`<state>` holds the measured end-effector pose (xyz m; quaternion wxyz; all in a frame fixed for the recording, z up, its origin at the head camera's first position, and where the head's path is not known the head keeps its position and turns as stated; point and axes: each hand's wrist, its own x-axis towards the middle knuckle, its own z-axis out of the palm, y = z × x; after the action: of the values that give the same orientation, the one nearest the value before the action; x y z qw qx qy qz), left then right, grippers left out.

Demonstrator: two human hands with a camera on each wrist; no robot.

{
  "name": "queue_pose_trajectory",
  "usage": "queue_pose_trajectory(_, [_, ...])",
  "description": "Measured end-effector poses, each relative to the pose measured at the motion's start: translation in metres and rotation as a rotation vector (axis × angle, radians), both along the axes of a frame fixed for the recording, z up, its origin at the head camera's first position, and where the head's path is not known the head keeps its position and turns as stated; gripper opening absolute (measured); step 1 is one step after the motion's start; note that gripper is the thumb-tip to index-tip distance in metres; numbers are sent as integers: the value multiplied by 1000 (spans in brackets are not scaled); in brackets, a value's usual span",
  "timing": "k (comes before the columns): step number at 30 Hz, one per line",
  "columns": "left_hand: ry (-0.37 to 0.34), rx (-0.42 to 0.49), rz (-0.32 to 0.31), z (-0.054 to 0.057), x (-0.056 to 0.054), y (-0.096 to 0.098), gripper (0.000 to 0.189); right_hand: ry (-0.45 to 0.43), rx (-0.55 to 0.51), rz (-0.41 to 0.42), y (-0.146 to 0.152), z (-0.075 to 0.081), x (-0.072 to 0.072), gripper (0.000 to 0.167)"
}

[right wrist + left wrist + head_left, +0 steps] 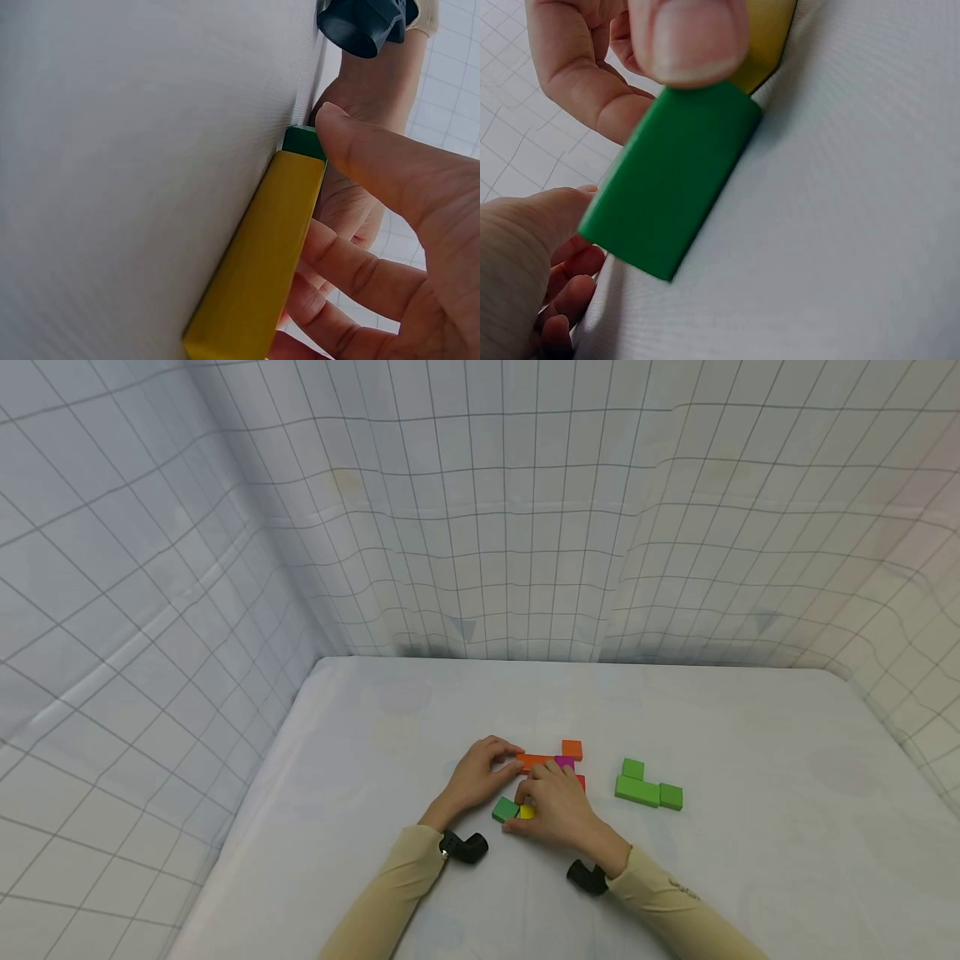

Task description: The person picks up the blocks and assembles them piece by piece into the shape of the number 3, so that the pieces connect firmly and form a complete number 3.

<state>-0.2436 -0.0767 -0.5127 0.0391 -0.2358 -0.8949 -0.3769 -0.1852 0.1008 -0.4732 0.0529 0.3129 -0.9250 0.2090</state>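
My left hand (pixel 480 772) has its thumb and forefinger at the left end of a long orange block (pixel 536 761). My right hand (pixel 555 806) reaches over the near blocks and pinches a dark green block (pixel 505 811) between thumb and curled forefinger. End to end with it lies a yellow block (pixel 259 255), mostly hidden under the right hand in the head view. A purple block (pixel 565 762) adjoins the orange one on the right. Just below it, part of a red block (pixel 582 782) shows beside the right hand.
A small orange block (pixel 572 749) lies behind the purple one. To the right, a light green group holds a long block (pixel 637 791), a small block (pixel 633 768) behind it and another small block (pixel 671 797) at its end. Gridded white cloth (pixel 480 527) hangs behind the white-covered table (pixel 360 718).
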Motion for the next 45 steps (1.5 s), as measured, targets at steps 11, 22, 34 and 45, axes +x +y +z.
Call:
queue_pose_trajectory(11, [23, 2, -7, 2, 0, 1, 25, 4, 7, -1, 1, 0, 0, 32])
queue_pose_trajectory(22, [19, 7, -3, 1, 0, 3, 25, -22, -4, -15, 9, 6, 3, 37])
queue_pose_trajectory(34, [-11, -22, 6, 2, 0, 4, 26, -277, -108, -72, 94, 36, -35, 12])
queue_pose_trajectory(45, [-25, -16, 10, 2, 1, 2, 25, -517, -31, -156, 167, 30, -67, 26])
